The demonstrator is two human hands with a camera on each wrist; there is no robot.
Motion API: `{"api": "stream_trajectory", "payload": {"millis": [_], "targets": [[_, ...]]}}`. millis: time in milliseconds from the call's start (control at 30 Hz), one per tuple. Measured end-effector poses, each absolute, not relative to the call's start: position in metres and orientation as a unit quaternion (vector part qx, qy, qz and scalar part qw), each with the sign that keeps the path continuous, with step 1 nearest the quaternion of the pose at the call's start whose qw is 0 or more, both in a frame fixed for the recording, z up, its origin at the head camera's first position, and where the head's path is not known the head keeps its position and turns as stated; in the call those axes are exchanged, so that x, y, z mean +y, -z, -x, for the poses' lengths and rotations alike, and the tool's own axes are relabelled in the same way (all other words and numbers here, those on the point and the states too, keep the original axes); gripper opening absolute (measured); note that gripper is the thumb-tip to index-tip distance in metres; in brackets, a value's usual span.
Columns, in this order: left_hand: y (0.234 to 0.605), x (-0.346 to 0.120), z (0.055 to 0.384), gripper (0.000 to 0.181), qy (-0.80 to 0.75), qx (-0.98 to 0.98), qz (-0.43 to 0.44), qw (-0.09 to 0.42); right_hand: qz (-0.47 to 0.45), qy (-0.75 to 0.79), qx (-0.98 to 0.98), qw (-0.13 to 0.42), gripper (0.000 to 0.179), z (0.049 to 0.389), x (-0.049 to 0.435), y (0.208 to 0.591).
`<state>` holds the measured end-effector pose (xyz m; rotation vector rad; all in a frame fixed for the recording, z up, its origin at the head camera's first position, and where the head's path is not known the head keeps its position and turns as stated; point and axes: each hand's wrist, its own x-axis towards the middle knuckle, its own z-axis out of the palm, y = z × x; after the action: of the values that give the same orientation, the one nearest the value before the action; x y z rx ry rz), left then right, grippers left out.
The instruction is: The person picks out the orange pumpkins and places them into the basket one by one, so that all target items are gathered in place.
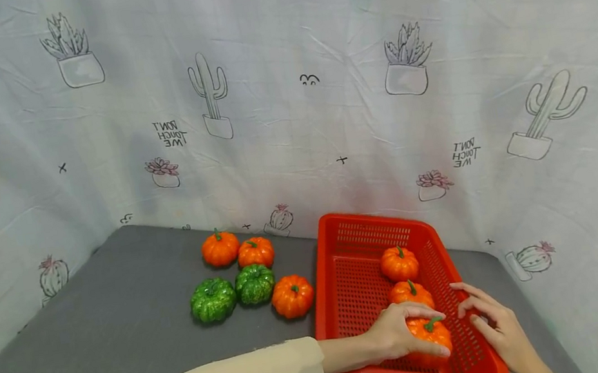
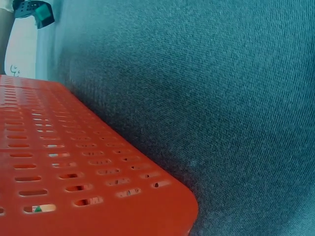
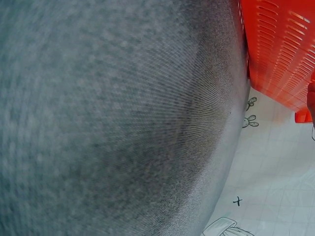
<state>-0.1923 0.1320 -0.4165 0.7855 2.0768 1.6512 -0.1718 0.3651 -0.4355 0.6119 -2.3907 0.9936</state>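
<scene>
In the head view my left hand (image 1: 395, 333) reaches over the near-left rim of a red plastic basket (image 1: 333, 285). Its thumb and fingers grip an orange mini pumpkin (image 1: 430, 338) with a green stem, low at the basket's near right. Just beyond it, partly behind the fingers, sits a second orange pumpkin (image 1: 410, 293), and a third orange pumpkin (image 1: 399, 264) lies farther back. My right hand (image 1: 497, 328) rests with loosely bent fingers at the basket's right rim and holds no pumpkin. Neither wrist view shows the gripped pumpkin clearly.
Left of the basket, on the grey cloth-covered table (image 1: 96, 349), stand two green pumpkins (image 1: 213, 300) and three orange pumpkins (image 1: 293, 296). A white curtain (image 1: 271, 86) printed with cacti hangs right behind the table. The basket's slotted wall (image 2: 88, 162) fills the lower left of the left wrist view.
</scene>
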Motion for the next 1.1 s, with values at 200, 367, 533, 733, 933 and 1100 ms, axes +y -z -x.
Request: {"api": "stream_trajectory", "payload": {"millis": [200, 367, 533, 733, 933, 1100], "targets": [[0.420, 0.134, 0.194, 0.040, -0.550, 0.753, -0.314, 0.181, -0.219, -0.366, -0.873, 0.235, 0.029, 0.170, 0.365, 0.437], [0.426, 0.137, 0.195, 0.039, -0.514, 0.775, -0.331, 0.159, -0.215, -0.362, -0.877, 0.233, 0.028, 0.170, 0.365, 0.438], [0.430, 0.140, 0.197, 0.040, -0.495, 0.771, -0.368, 0.157, -0.220, -0.360, -0.875, 0.238, 0.029, 0.171, 0.366, 0.438], [0.434, 0.144, 0.200, 0.039, -0.493, 0.762, -0.386, 0.167, -0.225, -0.358, -0.874, 0.241, 0.031, 0.171, 0.366, 0.438], [0.435, 0.144, 0.202, 0.039, -0.464, 0.752, -0.438, 0.163, -0.232, -0.356, -0.871, 0.245, 0.033, 0.171, 0.366, 0.438], [0.435, 0.145, 0.203, 0.038, -0.457, 0.752, -0.444, 0.170, -0.232, -0.354, -0.872, 0.246, 0.033, 0.172, 0.365, 0.437]]}}
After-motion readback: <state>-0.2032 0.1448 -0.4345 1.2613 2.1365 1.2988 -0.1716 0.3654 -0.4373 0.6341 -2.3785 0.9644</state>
